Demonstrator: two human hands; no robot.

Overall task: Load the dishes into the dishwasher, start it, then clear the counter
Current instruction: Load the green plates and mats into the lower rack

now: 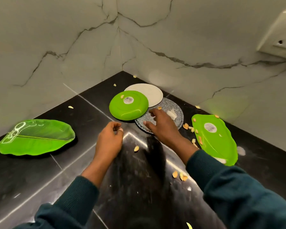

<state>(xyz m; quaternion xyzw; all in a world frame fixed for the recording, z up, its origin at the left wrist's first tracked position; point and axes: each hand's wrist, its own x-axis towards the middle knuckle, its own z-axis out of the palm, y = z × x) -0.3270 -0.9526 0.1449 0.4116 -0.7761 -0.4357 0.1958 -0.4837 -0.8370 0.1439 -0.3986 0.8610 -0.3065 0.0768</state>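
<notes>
Five dishes on the black counter (139, 179): a green leaf-shaped plate (36, 137) lies face up, far left, well apart from the rest; a round green plate (128, 105) lies upside down near the corner, label sticker on its base, overlapping a white round plate (153, 95) behind it and a grey speckled round plate (173, 111) to its right. A second green leaf-shaped plate (216, 138) lies upside down at right, also stickered; nut shells (180, 175) scattered on and around the dishes.

Veined marble walls (73, 47) meet above a glossy black counter (130, 187), socket (282, 35) right.
</notes>
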